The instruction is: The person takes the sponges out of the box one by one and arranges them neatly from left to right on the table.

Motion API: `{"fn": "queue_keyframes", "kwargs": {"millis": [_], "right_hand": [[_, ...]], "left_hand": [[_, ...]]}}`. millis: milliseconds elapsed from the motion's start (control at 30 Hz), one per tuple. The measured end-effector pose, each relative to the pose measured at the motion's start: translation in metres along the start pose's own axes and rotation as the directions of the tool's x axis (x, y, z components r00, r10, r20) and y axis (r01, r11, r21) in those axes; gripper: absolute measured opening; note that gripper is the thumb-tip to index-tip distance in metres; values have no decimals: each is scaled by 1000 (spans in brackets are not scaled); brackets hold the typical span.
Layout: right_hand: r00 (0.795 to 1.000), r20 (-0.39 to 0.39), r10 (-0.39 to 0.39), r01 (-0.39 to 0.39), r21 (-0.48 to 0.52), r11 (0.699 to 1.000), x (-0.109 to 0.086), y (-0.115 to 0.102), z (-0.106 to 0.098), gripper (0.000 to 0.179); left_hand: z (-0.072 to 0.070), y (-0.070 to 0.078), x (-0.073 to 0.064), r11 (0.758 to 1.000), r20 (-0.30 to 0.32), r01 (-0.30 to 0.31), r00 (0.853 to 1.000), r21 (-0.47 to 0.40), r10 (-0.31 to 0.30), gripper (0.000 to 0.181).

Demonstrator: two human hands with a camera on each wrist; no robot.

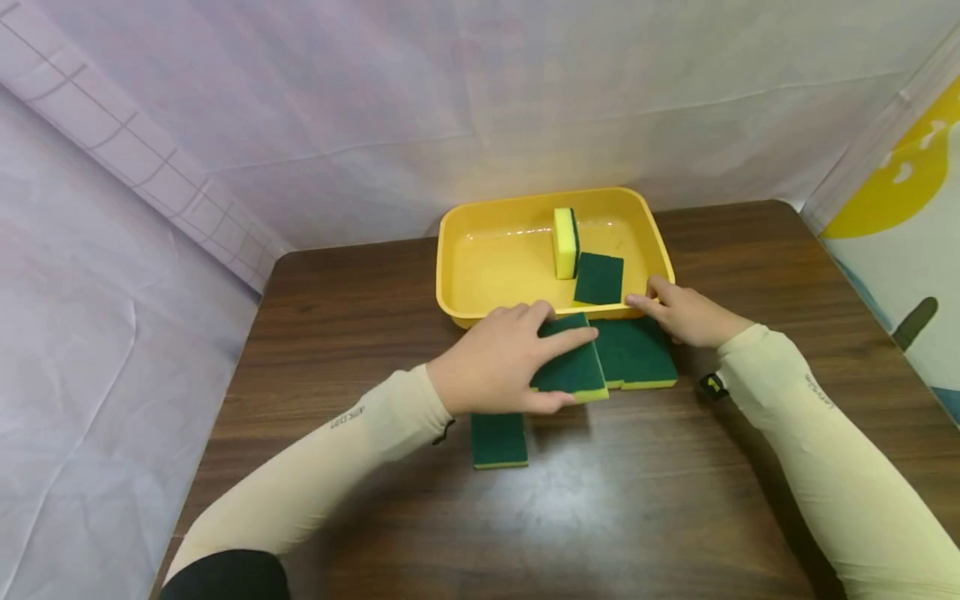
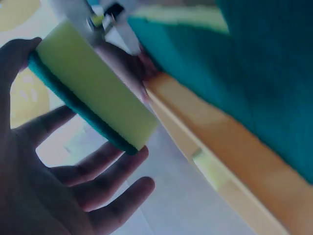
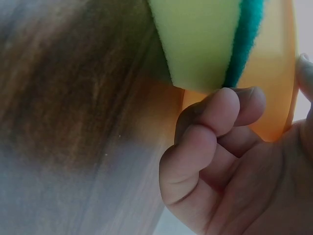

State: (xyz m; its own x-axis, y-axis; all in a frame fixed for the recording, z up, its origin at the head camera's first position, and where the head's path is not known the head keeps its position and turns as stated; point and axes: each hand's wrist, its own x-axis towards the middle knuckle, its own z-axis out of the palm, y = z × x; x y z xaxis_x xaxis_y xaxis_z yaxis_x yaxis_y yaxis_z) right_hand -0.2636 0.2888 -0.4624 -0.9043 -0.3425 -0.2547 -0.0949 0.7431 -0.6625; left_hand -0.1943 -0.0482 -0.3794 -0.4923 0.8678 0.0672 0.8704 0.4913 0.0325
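Note:
My left hand [image 1: 506, 358] holds a green-and-yellow scouring sponge [image 1: 573, 371] over the table, just in front of a yellow plastic tub [image 1: 480, 317]. In the left wrist view that sponge [image 2: 98, 90] sits between the thumb and the fingertips. My right hand [image 1: 693, 315] grips the tub's near right rim, thumb on the inside and fingers curled outside; the right wrist view shows the tub wall [image 3: 274, 83] between them. Beside those fingers are sponges [image 1: 637, 354] with green sides up, against the tub's front. Inside the tub, one sponge [image 1: 566, 243] stands on edge and another [image 1: 600, 279] shows its green face.
Another sponge [image 1: 499, 440] lies green side up on the dark wooden table [image 1: 360, 325], below the left wrist. The tub stands at the table's back edge, close to a pale hanging cloth [image 1: 337, 108]. A yellow-patterned cloth [image 1: 907, 192] hangs at the right.

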Motion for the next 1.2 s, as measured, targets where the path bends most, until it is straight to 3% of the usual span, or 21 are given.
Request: {"fn": "queue_keyframes", "kwargs": {"millis": [133, 300, 433, 700, 867, 1033, 1133, 1200], "right_hand": [[1000, 4, -3, 3, 0, 1000, 1, 2, 0, 55], [1000, 4, 2, -2, -3, 1000, 2, 5, 0, 55], [1000, -1, -4, 4, -6, 1000, 2, 6, 1, 54], [1000, 0, -14, 14, -1, 1000, 2, 6, -2, 54], [1000, -6, -6, 6, -10, 1000, 2, 8, -4, 54], [1000, 5, 4, -4, -9, 1000, -1, 9, -4, 55], [1000, 6, 6, -6, -3, 1000, -3, 7, -3, 55], [1000, 6, 5, -5, 0, 1000, -3, 7, -3, 55]], "left_hand": [[13, 24, -10, 998, -18, -42, 999, 38, 42, 82], [37, 46, -23, 992, 5, -80, 997, 100, 79, 83], [54, 53, -31, 988, 23, -72, 997, 140, 69, 81], [73, 58, -42, 973, 103, -31, 995, 228, 7, 83], [73, 65, -43, 971, 92, -21, 996, 238, -1, 83], [67, 83, -48, 978, 59, -112, 993, 178, 103, 80], [67, 92, -51, 974, 76, -166, 985, 154, 156, 76], [68, 96, -52, 973, 99, -172, 982, 157, 158, 76]]}}
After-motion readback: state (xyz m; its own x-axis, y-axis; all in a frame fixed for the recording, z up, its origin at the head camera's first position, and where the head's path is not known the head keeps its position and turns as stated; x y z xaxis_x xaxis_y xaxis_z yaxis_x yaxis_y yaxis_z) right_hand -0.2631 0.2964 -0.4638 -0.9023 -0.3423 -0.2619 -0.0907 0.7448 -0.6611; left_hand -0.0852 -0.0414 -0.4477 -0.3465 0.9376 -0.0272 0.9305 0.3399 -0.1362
